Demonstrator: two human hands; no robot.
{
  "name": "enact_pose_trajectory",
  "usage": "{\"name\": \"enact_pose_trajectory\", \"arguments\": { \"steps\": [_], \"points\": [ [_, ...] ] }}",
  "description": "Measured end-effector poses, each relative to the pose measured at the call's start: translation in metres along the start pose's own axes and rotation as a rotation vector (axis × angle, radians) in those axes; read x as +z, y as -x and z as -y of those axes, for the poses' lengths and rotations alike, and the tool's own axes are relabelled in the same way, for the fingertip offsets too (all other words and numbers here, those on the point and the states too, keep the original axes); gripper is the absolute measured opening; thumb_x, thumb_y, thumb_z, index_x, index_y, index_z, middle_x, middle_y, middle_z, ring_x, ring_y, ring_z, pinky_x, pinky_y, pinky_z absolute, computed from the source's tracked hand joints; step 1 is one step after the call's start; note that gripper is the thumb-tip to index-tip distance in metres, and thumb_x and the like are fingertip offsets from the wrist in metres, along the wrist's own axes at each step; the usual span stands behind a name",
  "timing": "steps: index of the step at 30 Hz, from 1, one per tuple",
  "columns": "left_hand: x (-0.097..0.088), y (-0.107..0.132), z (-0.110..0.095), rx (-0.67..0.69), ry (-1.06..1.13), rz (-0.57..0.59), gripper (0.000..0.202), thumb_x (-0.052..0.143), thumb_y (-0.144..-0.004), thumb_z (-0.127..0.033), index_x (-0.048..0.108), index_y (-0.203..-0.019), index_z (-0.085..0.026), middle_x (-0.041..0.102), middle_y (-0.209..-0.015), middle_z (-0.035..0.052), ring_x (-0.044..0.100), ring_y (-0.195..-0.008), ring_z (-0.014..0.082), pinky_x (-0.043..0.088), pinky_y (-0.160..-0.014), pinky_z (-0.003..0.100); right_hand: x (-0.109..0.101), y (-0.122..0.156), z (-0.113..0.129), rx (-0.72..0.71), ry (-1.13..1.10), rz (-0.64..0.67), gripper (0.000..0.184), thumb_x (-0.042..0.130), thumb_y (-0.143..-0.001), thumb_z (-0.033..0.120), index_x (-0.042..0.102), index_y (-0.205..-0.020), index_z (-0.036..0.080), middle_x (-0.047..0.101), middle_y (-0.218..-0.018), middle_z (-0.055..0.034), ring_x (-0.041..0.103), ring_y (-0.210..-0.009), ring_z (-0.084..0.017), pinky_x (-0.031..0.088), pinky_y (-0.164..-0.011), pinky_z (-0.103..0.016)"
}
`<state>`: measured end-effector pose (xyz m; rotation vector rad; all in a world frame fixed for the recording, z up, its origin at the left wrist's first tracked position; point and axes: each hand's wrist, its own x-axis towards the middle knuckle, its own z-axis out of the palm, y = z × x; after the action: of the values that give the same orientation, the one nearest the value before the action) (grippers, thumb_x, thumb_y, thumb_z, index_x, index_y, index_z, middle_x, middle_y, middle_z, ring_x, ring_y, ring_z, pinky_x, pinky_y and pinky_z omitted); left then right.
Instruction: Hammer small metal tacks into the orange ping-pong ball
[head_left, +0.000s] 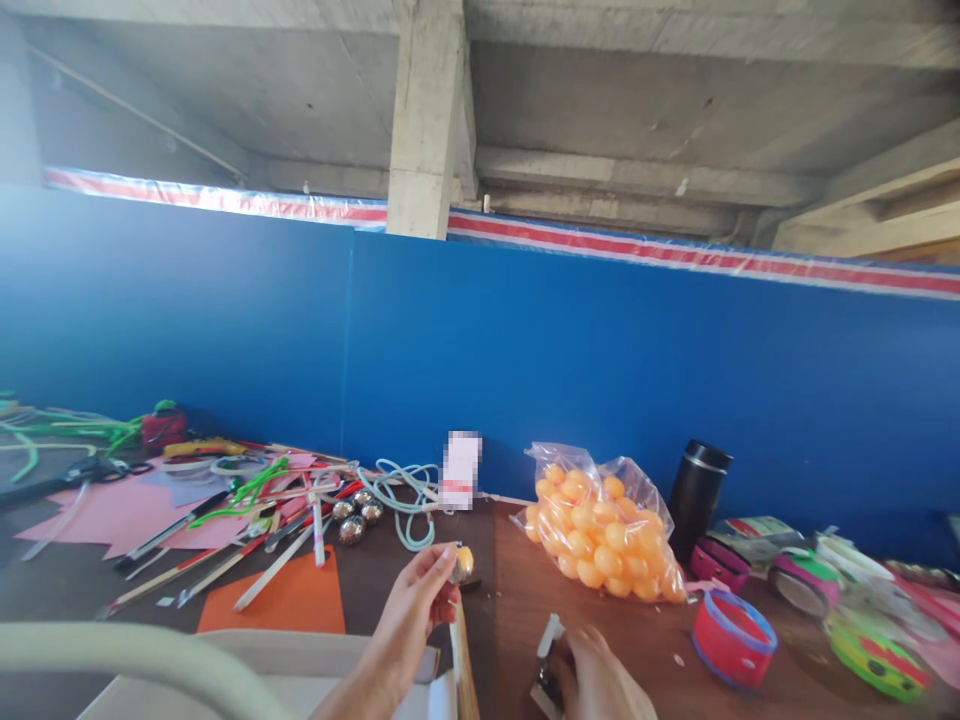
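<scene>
My left hand (pixel 420 595) is closed in a pinch, thumb and forefinger meeting on a small shiny ball (pixel 464 566) that shows silver and yellow-orange. It is held up above the table, over the edge of a white open box (pixel 315 655). At the lower right, my right hand (pixel 604 675) is low over the brown tabletop, its fingers curled at a small dark and metallic object (pixel 550 665). I cannot make out what that object is, and part of it is hidden by the hand. Several silver balls (pixel 356 515) lie beyond my left hand.
A see-through bag of orange balls (pixel 600 530) stands behind my right hand, beside a black flask (pixel 697 495). Red-and-blue tape roll (pixel 735 637) and green craft pieces (pixel 877 655) lie right. Brushes, sticks, orange paper (pixel 274 592) and a pale blue cord (pixel 409 500) lie left.
</scene>
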<state>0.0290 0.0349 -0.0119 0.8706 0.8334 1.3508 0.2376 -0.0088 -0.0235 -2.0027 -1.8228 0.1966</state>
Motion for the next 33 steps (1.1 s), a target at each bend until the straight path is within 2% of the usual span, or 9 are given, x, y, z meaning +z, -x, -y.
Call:
{"name": "enact_pose_trajectory", "arguments": {
  "steps": [3,6,10,14,17,21,25,29,33],
  "points": [
    [0.001,0.001,-0.001,0.003,0.031,0.000,0.031,0.063,-0.070,-0.042,0.061,-0.088,-0.017,0.054,-0.061,-0.0013,0.050,-0.051,0.0066,0.039,-0.046,0.016,-0.002,-0.001,-0.005,-0.032,-0.109,-0.054,0.017,0.041,-0.079,0.022,0.054,-0.069,0.023,0.063,-0.082,-0.0047,0.061,-0.073,-0.018,0.041,-0.063,-0.026],
    [0.003,0.004,-0.004,0.005,0.032,0.017,0.031,0.063,-0.070,-0.041,0.061,-0.088,-0.016,0.055,-0.064,-0.0006,0.049,-0.051,0.0063,0.040,-0.045,0.016,0.000,-0.003,-0.007,-0.015,-0.317,-0.063,0.022,0.040,-0.082,0.029,0.047,-0.062,0.023,0.060,-0.061,-0.0004,0.060,-0.060,-0.017,0.042,-0.058,-0.026],
    [0.004,0.006,-0.007,0.020,0.011,0.050,0.028,0.060,-0.074,-0.040,0.061,-0.088,-0.015,0.054,-0.067,-0.0004,0.049,-0.053,0.0055,0.040,-0.047,0.016,0.004,-0.003,-0.004,0.127,-0.734,0.070,0.023,0.044,-0.081,0.039,0.046,-0.066,0.022,0.052,-0.047,0.0042,0.049,-0.038,-0.012,0.038,-0.036,-0.022],
    [0.009,0.012,-0.012,0.024,0.050,0.092,0.024,0.059,-0.076,-0.036,0.060,-0.088,-0.015,0.054,-0.072,0.0005,0.049,-0.057,0.0062,0.042,-0.050,0.017,0.001,-0.001,0.005,0.173,-1.196,0.271,0.033,0.057,-0.074,0.049,0.048,-0.066,0.018,0.049,-0.046,0.0071,0.043,-0.034,-0.006,0.034,-0.036,-0.017],
    [0.016,0.021,-0.016,0.007,0.114,0.178,0.019,0.057,-0.078,-0.033,0.060,-0.087,-0.016,0.054,-0.071,0.0005,0.050,-0.058,0.0076,0.043,-0.051,0.020,-0.002,0.003,0.012,0.199,-1.411,0.328,0.035,0.064,-0.071,0.047,0.046,-0.065,0.017,0.047,-0.045,0.0087,0.042,-0.034,-0.003,0.029,-0.036,-0.014],
    [0.025,0.033,-0.016,-0.093,0.194,0.302,0.022,0.054,-0.080,-0.030,0.061,-0.094,-0.013,0.061,-0.082,0.0069,0.053,-0.060,0.0086,0.044,-0.053,0.020,0.001,0.004,0.015,0.211,-1.460,0.320,0.038,0.066,-0.069,0.050,0.046,-0.063,0.018,0.043,-0.039,0.0101,0.038,-0.030,-0.002,0.022,-0.033,-0.013],
    [0.029,0.035,-0.008,-0.197,0.259,0.357,0.023,0.052,-0.082,-0.030,0.061,-0.092,-0.011,0.064,-0.086,0.0109,0.054,-0.059,0.0082,0.044,-0.052,0.019,0.005,0.003,0.015,0.177,-1.435,0.350,0.041,0.065,-0.068,0.053,0.044,-0.062,0.019,0.040,-0.034,0.0112,0.033,-0.026,-0.002,0.016,-0.030,-0.013],
    [0.027,0.031,0.003,-0.277,0.297,0.342,0.024,0.053,-0.081,-0.031,0.061,-0.090,-0.010,0.065,-0.084,0.0115,0.055,-0.059,0.0087,0.045,-0.052,0.019,0.006,0.004,0.017,0.131,-1.461,0.380,0.038,0.066,-0.069,0.051,0.044,-0.065,0.019,0.039,-0.034,0.0122,0.027,-0.026,-0.001,0.020,-0.028,-0.012],
    [0.025,0.029,0.010,-0.320,0.283,0.313,0.027,0.054,-0.081,-0.033,0.060,-0.092,-0.009,0.066,-0.084,0.0128,0.057,-0.059,0.0089,0.047,-0.053,0.019,0.001,0.007,0.022,0.145,-1.525,0.397,0.036,0.071,-0.066,0.046,0.047,-0.069,0.018,0.049,-0.043,0.0089,0.037,-0.032,-0.001,0.031,-0.030,-0.010]
  ]
}}
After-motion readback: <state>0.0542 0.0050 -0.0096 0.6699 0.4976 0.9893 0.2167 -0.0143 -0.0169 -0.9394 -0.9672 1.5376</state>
